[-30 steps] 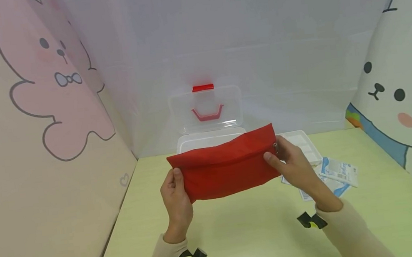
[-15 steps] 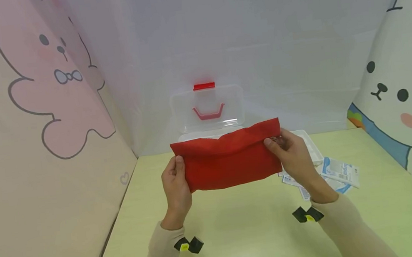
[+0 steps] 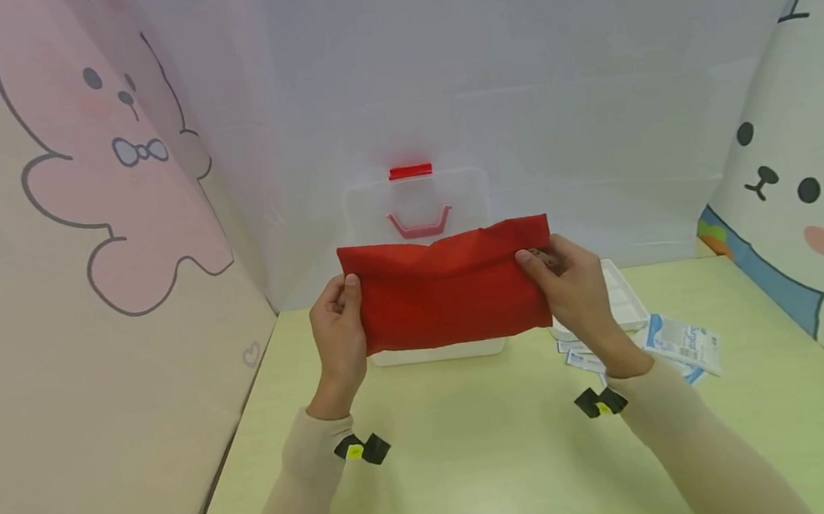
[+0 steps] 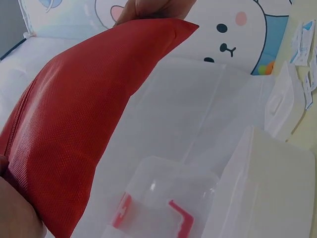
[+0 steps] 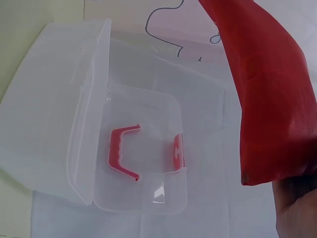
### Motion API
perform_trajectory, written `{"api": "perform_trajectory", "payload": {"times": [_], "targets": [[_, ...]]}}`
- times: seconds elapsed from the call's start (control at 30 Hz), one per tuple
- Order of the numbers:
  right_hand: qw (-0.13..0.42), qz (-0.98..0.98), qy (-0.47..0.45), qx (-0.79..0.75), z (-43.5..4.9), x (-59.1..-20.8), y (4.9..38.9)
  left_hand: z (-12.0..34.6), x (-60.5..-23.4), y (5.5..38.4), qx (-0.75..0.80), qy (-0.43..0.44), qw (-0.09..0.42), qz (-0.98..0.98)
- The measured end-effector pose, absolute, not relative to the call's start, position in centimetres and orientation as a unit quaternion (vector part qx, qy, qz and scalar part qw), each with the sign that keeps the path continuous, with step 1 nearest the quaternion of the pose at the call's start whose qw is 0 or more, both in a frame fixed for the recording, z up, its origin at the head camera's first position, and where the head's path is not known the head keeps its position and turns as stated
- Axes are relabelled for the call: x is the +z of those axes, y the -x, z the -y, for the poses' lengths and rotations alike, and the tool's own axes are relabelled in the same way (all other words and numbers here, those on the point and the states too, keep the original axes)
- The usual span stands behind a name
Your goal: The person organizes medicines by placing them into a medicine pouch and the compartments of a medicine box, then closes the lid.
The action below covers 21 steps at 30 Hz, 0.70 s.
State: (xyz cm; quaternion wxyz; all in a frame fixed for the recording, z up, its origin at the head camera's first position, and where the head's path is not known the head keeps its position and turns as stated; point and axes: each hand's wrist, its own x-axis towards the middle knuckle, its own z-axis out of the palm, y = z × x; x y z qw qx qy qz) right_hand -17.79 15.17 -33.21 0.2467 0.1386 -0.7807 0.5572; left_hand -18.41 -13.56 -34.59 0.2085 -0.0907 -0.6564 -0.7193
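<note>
A red fabric zip pouch (image 3: pixel 454 294) is stretched lengthwise between two hands, raised above the table. My left hand (image 3: pixel 339 332) pinches its left end, thumb on the near face. At the other end, my right hand (image 3: pixel 581 289) grips the pouch with the thumb in front and fingers behind. The left wrist view shows its zipper (image 4: pixel 16 124) running along one face. Behind the pouch stands a white plastic box (image 3: pixel 441 354), largely hidden in the head view. Its clear lid (image 5: pixel 148 148), with a red handle (image 5: pixel 116 148) and red latch (image 5: pixel 178 152), is swung back.
On the right, a white compartment tray (image 3: pixel 625 301) lies on the table (image 3: pixel 470 452), partly behind my right hand. Several blue-and-white packets (image 3: pixel 685 343) lie near it. A pale sheet (image 3: pixel 555 108) backs the table, and cartoon-printed panels (image 3: pixel 125 178) flank it.
Both hands have lifted the pouch and levelled it. It now covers more of the box and the lower lid, while the box's front bottom edge shows beneath it. The tray and packets have stayed put.
</note>
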Motion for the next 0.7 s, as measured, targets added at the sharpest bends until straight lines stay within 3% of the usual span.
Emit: {"api": "perform_trajectory", "payload": {"times": [0.7], "targets": [[0.248,0.794,-0.138,0.537,-13.6,-33.2,24.8,15.7,-34.3,25.6,-0.709,0.007,0.135,0.692]]}}
